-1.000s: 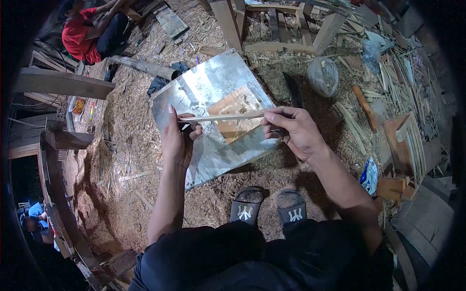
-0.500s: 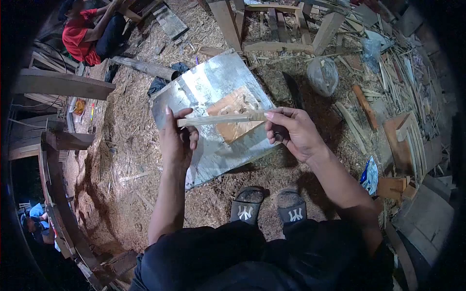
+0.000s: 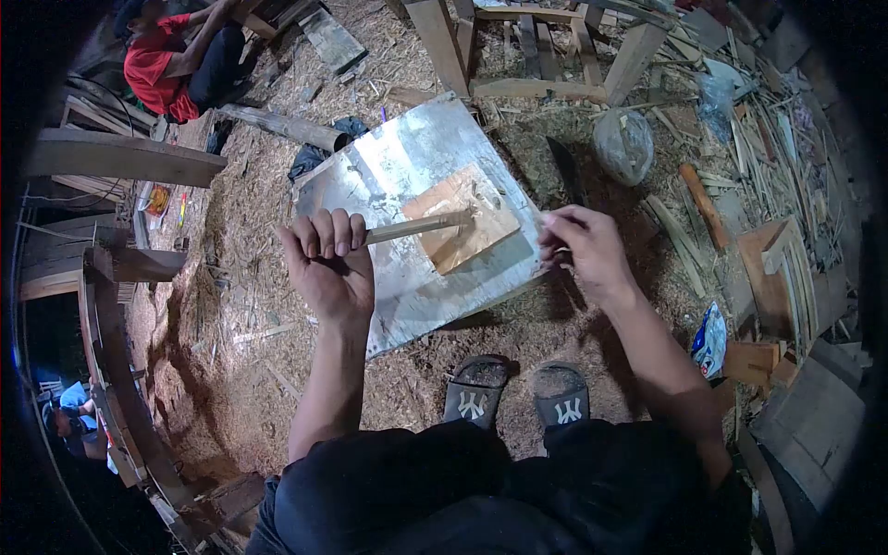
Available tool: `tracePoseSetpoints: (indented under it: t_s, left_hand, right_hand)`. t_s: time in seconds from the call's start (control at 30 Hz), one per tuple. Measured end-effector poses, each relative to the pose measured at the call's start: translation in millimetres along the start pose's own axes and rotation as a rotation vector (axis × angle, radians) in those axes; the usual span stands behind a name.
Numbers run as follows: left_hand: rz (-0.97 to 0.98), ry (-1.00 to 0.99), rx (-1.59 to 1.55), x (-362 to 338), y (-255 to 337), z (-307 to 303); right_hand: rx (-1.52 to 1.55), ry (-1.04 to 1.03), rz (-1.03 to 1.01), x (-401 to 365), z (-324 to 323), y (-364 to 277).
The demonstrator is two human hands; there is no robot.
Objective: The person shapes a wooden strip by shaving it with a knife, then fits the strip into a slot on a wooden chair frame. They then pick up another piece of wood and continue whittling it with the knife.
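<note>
My left hand (image 3: 331, 264) is wrapped around one end of a pale, flat wooden stick (image 3: 416, 228). The stick points right, its far end above a square of brown board (image 3: 495, 231) with a whitish smear and crumbs on it. That square lies on a larger pale, stained panel (image 3: 416, 296). Past the panel's right edge is my right hand (image 3: 587, 250), apart from the stick, with thumb and fingers curled together. Whatever may be between those fingertips is too small to make out.
A dark blade (image 3: 564, 171) lies beyond the panel, near a clear plastic bag (image 3: 622, 146). Wooden frames (image 3: 541, 88) stand at the back and curved timbers (image 3: 125, 370) at left. Wood strips lie at right. Another person in a red shirt (image 3: 153, 65) sits back left.
My right hand has let go of the stick's right end and moved slightly right. My left hand, loosely open before, has closed around the left end.
</note>
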State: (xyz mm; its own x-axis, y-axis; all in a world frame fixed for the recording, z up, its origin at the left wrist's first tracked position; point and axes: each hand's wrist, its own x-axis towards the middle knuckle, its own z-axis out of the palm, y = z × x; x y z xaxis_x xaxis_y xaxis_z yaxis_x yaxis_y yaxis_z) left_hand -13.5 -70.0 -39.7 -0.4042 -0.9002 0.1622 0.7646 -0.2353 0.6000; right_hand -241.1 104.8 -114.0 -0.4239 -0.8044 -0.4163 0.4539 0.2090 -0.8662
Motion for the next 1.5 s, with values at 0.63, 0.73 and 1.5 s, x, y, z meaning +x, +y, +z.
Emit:
tracePoseSetpoints:
  t_s: [0.63, 0.73, 1.5]
  left_hand:
    - [0.252, -0.276, 0.546, -15.8, 1.4, 18.2]
    - [0.213, -0.438, 0.511, -23.7, 0.0, 22.5]
    - [0.206, -0.473, 0.568, -47.1, -0.5, 27.5]
  right_hand:
    - [-1.052, 0.33, -0.001, 14.4, -104.3, 131.8]
    - [-0.696, 0.266, 0.123, 8.9, -91.4, 110.9]
    - [-0.46, -0.215, -0.446, -62.4, 42.8, 7.9]
